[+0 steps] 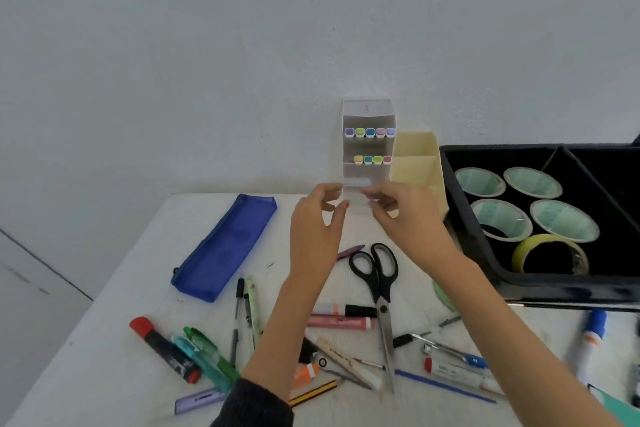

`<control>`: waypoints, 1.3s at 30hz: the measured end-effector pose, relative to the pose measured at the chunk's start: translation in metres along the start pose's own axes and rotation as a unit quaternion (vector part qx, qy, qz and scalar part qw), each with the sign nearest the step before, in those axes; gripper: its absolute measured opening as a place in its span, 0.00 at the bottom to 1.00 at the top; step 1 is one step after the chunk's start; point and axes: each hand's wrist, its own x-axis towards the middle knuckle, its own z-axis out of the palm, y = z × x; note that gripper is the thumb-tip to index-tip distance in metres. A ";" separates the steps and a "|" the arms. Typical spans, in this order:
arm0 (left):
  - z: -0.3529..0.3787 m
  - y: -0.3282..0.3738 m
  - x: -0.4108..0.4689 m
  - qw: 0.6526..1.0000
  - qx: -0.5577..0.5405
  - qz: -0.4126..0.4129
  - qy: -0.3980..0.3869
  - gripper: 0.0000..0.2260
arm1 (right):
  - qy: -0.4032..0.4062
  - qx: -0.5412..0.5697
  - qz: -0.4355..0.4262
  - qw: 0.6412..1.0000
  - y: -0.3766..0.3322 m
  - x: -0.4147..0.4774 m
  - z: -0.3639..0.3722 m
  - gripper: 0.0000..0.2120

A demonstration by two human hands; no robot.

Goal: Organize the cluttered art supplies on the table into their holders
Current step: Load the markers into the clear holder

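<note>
Roughly by size. White counter [145, 288] against a pale wall, littered with loose pens, markers and pencils along the near edge. Black tray [554, 288] at the right, holding four green-lined tape rolls [533, 182] and one yellow roll [540, 238] leaning near its front wall. Blue pencil case [225, 248] lying at the left, angled toward the wall. Marker box [368, 146] upright at the back of the counter, two rows of pastel-capped markers inside. Cream holder [415, 156] just beside it on the right; touching or not, cannot tell. Hands: left hand [317, 218] and right hand [405, 215] both at the box's bottom front edge, fingers curled, pinching the clear flap there. Black-handled scissors [381, 295] flat between the forearms, blades closed, tips toward the near edge. Red-capped marker [164, 348] and green pens [204, 347] at the near left.
</note>
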 end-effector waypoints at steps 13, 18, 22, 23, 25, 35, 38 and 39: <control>-0.038 -0.011 -0.118 0.980 -0.034 -0.169 0.101 0.06 | -0.294 -0.171 -0.041 0.939 0.000 -0.109 0.043 0.12; -0.038 -0.004 -0.124 0.978 -0.041 -0.167 0.119 0.08 | -0.212 -0.072 -0.011 0.975 0.002 -0.115 0.039 0.09; -0.037 -0.001 -0.114 0.977 -0.047 -0.157 0.135 0.09 | -0.099 0.114 0.072 0.986 -0.012 -0.101 0.011 0.07; -0.036 0.000 -0.109 0.978 -0.047 -0.153 0.131 0.08 | -0.080 0.162 0.091 0.979 -0.016 -0.095 0.002 0.07; -0.032 0.002 -0.095 0.980 -0.064 -0.145 0.120 0.08 | -0.034 0.246 0.114 0.962 -0.024 -0.083 -0.012 0.06; 0.003 0.015 -0.002 0.954 -0.212 -0.213 -0.023 0.21 | 0.153 0.166 -0.030 0.974 -0.027 -0.006 -0.026 0.07; 0.010 0.018 0.024 0.941 -0.243 -0.229 -0.055 0.25 | 0.144 0.099 -0.081 0.981 -0.014 0.022 -0.009 0.06; 0.013 0.018 0.031 0.937 -0.251 -0.234 -0.068 0.25 | 0.135 0.089 -0.088 0.983 -0.010 0.030 -0.003 0.06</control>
